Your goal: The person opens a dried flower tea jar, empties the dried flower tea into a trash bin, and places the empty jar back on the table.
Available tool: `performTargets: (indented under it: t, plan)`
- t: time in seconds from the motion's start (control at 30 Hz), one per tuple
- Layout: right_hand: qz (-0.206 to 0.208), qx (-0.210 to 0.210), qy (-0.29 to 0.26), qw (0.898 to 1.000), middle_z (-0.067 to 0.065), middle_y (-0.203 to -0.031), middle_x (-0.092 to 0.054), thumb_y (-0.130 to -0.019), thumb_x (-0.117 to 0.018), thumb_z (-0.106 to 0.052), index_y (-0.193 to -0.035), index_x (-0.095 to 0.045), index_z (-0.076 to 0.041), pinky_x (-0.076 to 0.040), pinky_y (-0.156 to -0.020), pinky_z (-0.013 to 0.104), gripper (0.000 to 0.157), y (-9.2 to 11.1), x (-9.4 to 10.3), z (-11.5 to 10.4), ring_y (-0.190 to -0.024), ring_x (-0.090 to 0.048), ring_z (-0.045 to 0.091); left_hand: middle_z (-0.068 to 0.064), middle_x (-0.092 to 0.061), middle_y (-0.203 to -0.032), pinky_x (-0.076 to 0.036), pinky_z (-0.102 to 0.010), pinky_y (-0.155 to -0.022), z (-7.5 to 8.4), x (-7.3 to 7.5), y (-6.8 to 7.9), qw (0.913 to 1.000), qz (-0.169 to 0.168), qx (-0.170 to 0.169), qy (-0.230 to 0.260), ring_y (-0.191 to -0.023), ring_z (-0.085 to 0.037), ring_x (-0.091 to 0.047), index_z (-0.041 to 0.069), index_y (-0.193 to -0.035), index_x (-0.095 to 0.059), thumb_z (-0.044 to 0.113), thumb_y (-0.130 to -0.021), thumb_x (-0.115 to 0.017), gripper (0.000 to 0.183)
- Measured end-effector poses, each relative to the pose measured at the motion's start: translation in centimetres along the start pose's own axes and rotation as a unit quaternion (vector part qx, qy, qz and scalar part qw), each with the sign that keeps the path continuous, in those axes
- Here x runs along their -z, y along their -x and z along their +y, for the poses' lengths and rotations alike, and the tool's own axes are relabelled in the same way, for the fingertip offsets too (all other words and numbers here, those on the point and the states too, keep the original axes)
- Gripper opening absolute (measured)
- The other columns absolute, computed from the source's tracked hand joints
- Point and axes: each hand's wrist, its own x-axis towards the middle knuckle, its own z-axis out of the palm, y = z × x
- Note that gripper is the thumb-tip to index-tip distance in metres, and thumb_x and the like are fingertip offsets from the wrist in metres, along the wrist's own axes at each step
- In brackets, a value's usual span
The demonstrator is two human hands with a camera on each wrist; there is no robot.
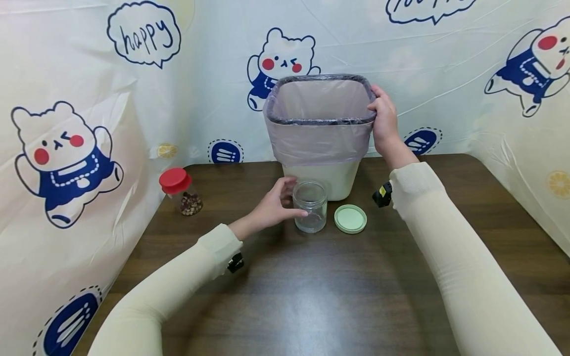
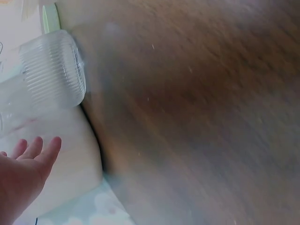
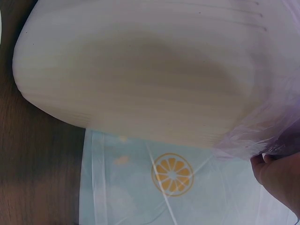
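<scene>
A clear glass jar stands uncapped in front of a cream trash bin lined with a translucent purple bag. My left hand is beside the jar, thumb overlapping its side in the head view. The left wrist view shows this hand's fingers extended and spread, with the ribbed jar a little apart from them. My right hand grips the bin's right rim over the bag; the bag's folds partly hide its fingertips in the right wrist view.
A pale green lid lies on the brown wooden table, right of the jar. At the left edge, a jar with a red lid holds small dark pieces. A printed curtain hangs close behind the table and bin.
</scene>
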Motion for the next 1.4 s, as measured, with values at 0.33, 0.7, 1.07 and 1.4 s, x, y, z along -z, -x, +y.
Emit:
performTargets:
  t: [0.33, 0.7, 1.07, 1.4]
  plan:
    - [-0.008, -0.002, 0.006, 1.000, -0.001, -0.155, -0.030, -0.090, -0.031, -0.010, -0.150, -0.035, -0.008, -0.028, -0.104, 0.023, 0.060, 0.1, -0.1, -0.3, -0.134, -0.030, 0.012, -0.014, -0.049, -0.138, -0.040, -0.051, -0.100, -0.4, 2.6, 0.9, 0.9994, 0.034, -0.003, 0.002, -0.128, -0.030, -0.047, 0.005, -0.142, -0.033, 0.013, -0.077, -0.084, 0.083]
    - [-0.007, -0.003, 0.002, 1.000, -0.001, -0.155, -0.030, -0.091, -0.031, -0.010, -0.150, -0.035, -0.007, -0.028, -0.103, 0.022, 0.059, 0.0, -0.2, -0.4, -0.134, -0.029, 0.012, -0.011, -0.050, -0.138, -0.037, -0.052, -0.103, 0.2, 5.9, 1.8, 0.9923, 0.123, -0.007, 0.002, -0.129, -0.029, -0.046, 0.007, -0.141, -0.037, 0.014, -0.079, -0.082, 0.077]
    - [-0.006, 0.002, -0.007, 1.000, 0.001, -0.153, -0.033, -0.089, -0.031, -0.009, -0.148, -0.037, -0.006, -0.029, -0.102, 0.024, 0.059, -0.1, -0.2, -0.3, -0.132, -0.032, 0.017, -0.009, -0.048, -0.141, -0.038, -0.047, -0.103, 1.0, 10.2, 2.8, 0.9780, 0.204, -0.001, -0.044, -0.129, -0.024, -0.046, 0.006, -0.140, -0.038, 0.020, -0.082, -0.080, 0.074]
    - [-0.003, -0.002, -0.009, 1.000, 0.002, -0.153, -0.033, -0.090, -0.030, -0.008, -0.148, -0.037, -0.006, -0.029, -0.103, 0.025, 0.059, 0.1, -0.1, -0.2, -0.134, -0.030, 0.020, -0.009, -0.046, -0.142, -0.038, -0.039, -0.104, 1.4, 15.7, 3.5, 0.9492, 0.306, -0.014, -0.074, -0.130, -0.019, -0.045, 0.006, -0.140, -0.040, 0.019, -0.082, -0.080, 0.072]
